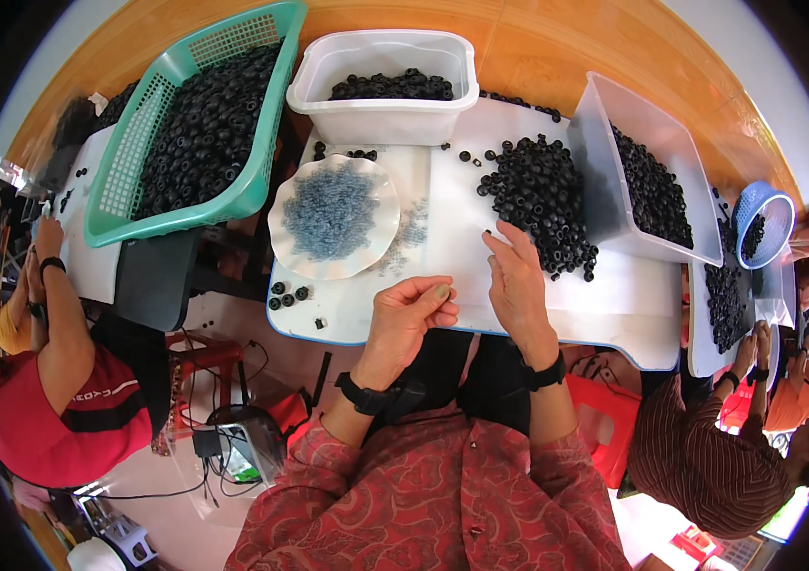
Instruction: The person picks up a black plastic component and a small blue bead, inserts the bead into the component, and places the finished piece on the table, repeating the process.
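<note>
My left hand is above the table's near edge, thumb and fingers pinched together. Whatever it may hold is too small or hidden to make out. My right hand reaches over the near side of a heap of black ring-shaped parts, its fingers stretched out and apart. On the left, a white wavy-rimmed plate carries a mound of small clear bluish pieces. More clear pieces lie loose beside the plate. Several black parts sit near the table's left corner.
A green basket of black parts stands at left, a white tub at the back, a clear bin at right. People work on both sides: a red-shirted person left, a striped-shirted person right, near a blue basket.
</note>
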Demonstrator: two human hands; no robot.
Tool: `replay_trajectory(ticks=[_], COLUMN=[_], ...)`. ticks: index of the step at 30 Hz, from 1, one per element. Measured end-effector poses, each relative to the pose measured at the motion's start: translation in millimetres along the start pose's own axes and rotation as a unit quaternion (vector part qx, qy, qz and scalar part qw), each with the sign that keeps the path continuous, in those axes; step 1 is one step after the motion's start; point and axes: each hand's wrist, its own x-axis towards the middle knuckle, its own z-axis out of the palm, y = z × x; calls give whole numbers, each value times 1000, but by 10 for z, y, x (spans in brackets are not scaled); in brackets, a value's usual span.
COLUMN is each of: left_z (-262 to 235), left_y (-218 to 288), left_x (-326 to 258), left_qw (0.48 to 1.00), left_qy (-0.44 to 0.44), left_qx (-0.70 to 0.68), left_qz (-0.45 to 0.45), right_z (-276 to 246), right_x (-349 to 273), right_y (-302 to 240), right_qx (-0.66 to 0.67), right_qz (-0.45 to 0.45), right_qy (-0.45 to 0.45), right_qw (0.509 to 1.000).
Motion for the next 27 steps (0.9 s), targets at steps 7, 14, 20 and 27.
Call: replay_trajectory(ticks=[7,14,20,27], left_z=[-37,-34,-54,-48], left_y=[26,16,7,14], left_x=[-2,4,-15,-7], left_qw=[999,999,999,998], left_qy=[-17,-52,-51,-53], left_qx=[27,5,13,19], left_qz=[5,9,5,-4], right_z=[39,74,86,81], right_x=[66,-26,4,-60], right_y=[-76,-24,-45,-27], right_qx=[-61,18,-27,-63], right_qz=[20,57,44,33], right_qy=[-55,-14,-28,-23], right_qw=[996,998,998,997])
